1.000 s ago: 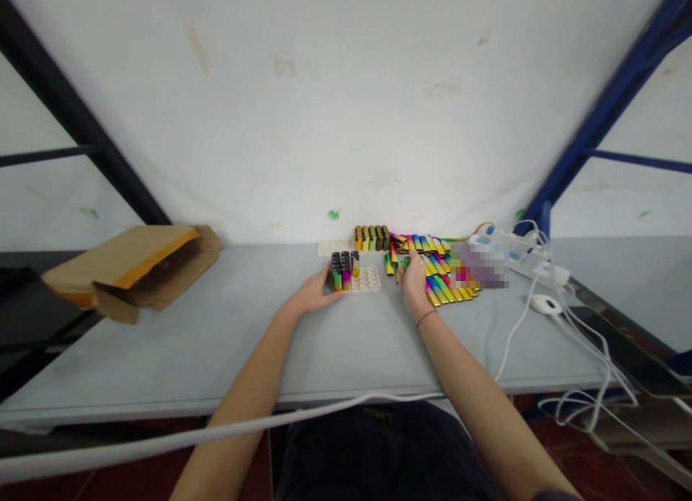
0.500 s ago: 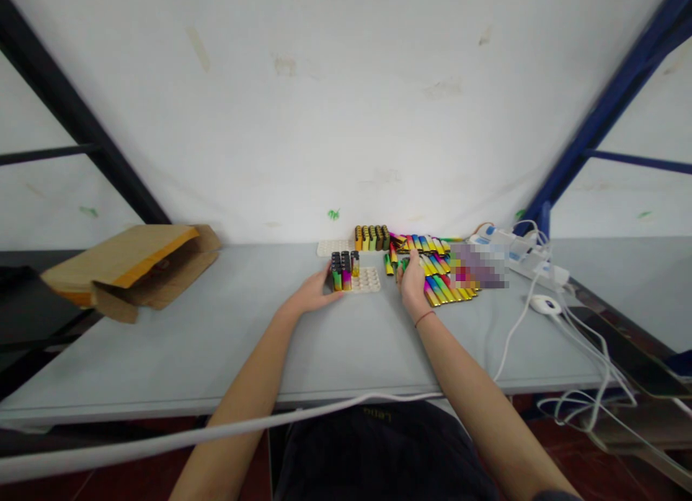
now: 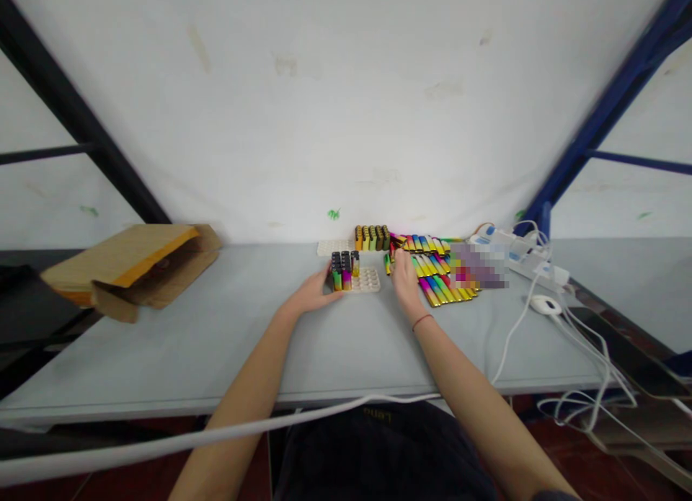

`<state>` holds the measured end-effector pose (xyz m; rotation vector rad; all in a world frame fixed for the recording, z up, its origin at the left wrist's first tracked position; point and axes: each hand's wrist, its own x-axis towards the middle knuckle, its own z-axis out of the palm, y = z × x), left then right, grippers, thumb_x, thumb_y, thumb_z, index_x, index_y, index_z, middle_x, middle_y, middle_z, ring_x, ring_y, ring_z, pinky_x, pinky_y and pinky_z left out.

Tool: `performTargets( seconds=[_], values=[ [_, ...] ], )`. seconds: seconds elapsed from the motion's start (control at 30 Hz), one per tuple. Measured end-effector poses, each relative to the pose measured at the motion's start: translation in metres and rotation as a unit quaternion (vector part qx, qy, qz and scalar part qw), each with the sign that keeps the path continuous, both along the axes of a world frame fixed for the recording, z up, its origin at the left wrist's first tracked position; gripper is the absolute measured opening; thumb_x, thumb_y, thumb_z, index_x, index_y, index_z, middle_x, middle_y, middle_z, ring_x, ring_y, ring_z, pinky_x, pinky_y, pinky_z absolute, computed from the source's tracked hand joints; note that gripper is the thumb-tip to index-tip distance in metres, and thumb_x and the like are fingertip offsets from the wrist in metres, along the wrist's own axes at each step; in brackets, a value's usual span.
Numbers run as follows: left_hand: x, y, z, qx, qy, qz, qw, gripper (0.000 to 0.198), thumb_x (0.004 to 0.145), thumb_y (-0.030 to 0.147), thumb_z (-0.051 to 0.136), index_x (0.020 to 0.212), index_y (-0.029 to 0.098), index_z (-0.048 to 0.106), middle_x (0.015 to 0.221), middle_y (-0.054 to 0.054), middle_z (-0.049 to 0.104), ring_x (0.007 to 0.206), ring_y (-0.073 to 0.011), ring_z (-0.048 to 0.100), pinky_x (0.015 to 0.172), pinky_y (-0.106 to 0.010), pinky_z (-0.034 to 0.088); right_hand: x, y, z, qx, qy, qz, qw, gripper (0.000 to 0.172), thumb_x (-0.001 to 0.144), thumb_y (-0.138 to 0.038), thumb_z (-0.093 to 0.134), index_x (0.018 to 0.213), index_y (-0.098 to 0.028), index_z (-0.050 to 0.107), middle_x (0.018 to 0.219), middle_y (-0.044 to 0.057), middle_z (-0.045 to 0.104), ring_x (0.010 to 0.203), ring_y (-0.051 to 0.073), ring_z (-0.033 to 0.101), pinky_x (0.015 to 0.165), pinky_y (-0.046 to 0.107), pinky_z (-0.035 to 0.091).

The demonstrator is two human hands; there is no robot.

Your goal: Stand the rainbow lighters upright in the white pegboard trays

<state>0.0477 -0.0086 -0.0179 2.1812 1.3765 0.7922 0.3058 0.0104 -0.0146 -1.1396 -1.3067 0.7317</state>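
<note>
Head view, and right up front the left hand (image 3: 311,293) is curled narrow against the upright gradient lighters (image 3: 343,272), which stand in a cream dimpled tray (image 3: 368,280). Over to the right, the right hand (image 3: 404,281) is narrow, fingertips down at the edge of the loose rainbow lighter pile (image 3: 440,281); gripping one? Can't tell. Further back stands a row of lighters (image 3: 372,238), with a power strip (image 3: 519,249) off right, and a torn cardboard envelope (image 3: 135,267) out left on the grey table (image 3: 189,342).

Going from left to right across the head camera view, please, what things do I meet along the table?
brown cardboard envelope, left hand, upright lighters, right hand, lying lighters, white power strip
</note>
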Motion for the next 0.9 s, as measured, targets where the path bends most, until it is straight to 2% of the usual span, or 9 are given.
performTargets(
  seconds=[0.1,0.17,0.23,0.37,0.43,0.53,0.7,0.8,0.9],
  values=[
    [0.0,0.001,-0.001,0.003,-0.003,-0.002,1.0,0.098,0.078,0.06,0.07,0.154,0.01,0.034,0.156,-0.022,0.045,0.143,-0.0422,0.043,0.12,-0.056,0.032,-0.004,-0.003,0.004,0.06,-0.053,-0.017,0.997,0.041,0.096,-0.051,0.048,0.12,-0.018,0.055,0.096,0.008,0.065,0.091,0.023,0.061,0.085,0.035,0.05],
    [0.0,0.002,-0.002,0.002,0.001,-0.007,1.0,0.099,0.079,0.061,0.069,0.155,0.009,0.032,0.155,-0.023,0.045,0.142,-0.0414,0.045,0.12,-0.055,0.032,-0.005,-0.003,0.005,0.113,-0.099,0.005,0.989,0.033,0.093,-0.041,0.054,0.116,-0.019,0.061,0.106,0.012,0.066,0.103,0.025,0.061,0.096,0.04,0.048],
    [0.0,0.002,-0.003,0.003,0.001,-0.01,1.0,0.099,0.08,0.062,0.068,0.155,0.009,0.032,0.155,-0.023,0.045,0.142,-0.0407,0.045,0.12,-0.054,0.033,-0.004,-0.004,0.006,0.147,-0.146,0.038,0.978,0.025,0.089,-0.035,0.06,0.106,-0.02,0.069,0.106,0.012,0.066,0.106,0.027,0.061,0.1,0.043,0.048],
    [0.0,0.003,-0.004,0.01,-0.017,-0.01,1.0,0.099,0.078,0.062,0.071,0.153,0.01,0.035,0.155,-0.022,0.046,0.141,-0.0413,0.046,0.119,-0.055,0.034,-0.008,-0.009,0.007,0.134,-0.174,0.114,0.969,0.024,0.087,-0.031,0.062,0.106,-0.021,0.073,0.102,0.01,0.07,0.088,0.022,0.065,0.083,0.038,0.055],
    [-0.001,0.004,-0.005,0.011,-0.021,-0.01,1.0,0.099,0.078,0.062,0.072,0.154,0.01,0.035,0.154,-0.022,0.047,0.139,-0.0411,0.048,0.119,-0.056,0.034,-0.011,-0.012,0.008,0.129,-0.157,0.126,0.971,0.026,0.087,-0.031,0.061,0.109,-0.021,0.073,0.103,0.009,0.072,0.084,0.02,0.067,0.079,0.035,0.057],
    [-0.001,0.004,-0.005,0.011,-0.014,-0.014,1.0,0.098,0.079,0.06,0.071,0.155,0.011,0.034,0.153,-0.02,0.049,0.139,-0.0402,0.049,0.118,-0.056,0.035,-0.016,-0.013,0.007,0.117,-0.149,0.131,0.973,0.028,0.087,-0.031,0.061,0.11,-0.021,0.071,0.102,0.008,0.074,0.082,0.02,0.069,0.081,0.036,0.058],
    [-0.001,0.003,-0.003,0.011,0.0,-0.011,1.0,0.096,0.08,0.06,0.07,0.154,0.01,0.035,0.153,-0.021,0.048,0.138,-0.0411,0.049,0.117,-0.056,0.037,-0.02,-0.012,0.004,0.101,-0.197,0.128,0.967,0.027,0.088,-0.029,0.063,0.113,-0.021,0.067,0.088,0.006,0.074,0.081,0.022,0.071,0.082,0.037,0.057],
    [0.0,0.002,-0.002,0.008,0.015,-0.001,1.0,0.094,0.081,0.058,0.068,0.153,0.008,0.035,0.152,-0.023,0.049,0.137,-0.0416,0.05,0.116,-0.056,0.038,-0.023,-0.01,0.001,0.105,-0.226,0.102,0.963,0.032,0.09,-0.029,0.062,0.12,-0.022,0.063,0.09,0.008,0.074,0.085,0.024,0.072,0.082,0.037,0.057],
    [0.0,0.002,-0.002,0.005,0.021,0.001,1.0,0.094,0.081,0.058,0.067,0.153,0.006,0.036,0.151,-0.024,0.05,0.137,-0.0417,0.05,0.115,-0.055,0.039,-0.026,-0.009,0.0,0.133,-0.265,0.09,0.951,0.028,0.092,-0.029,0.06,0.118,-0.023,0.065,0.094,0.009,0.074,0.088,0.025,0.071,0.081,0.036,0.056]
  ],
)
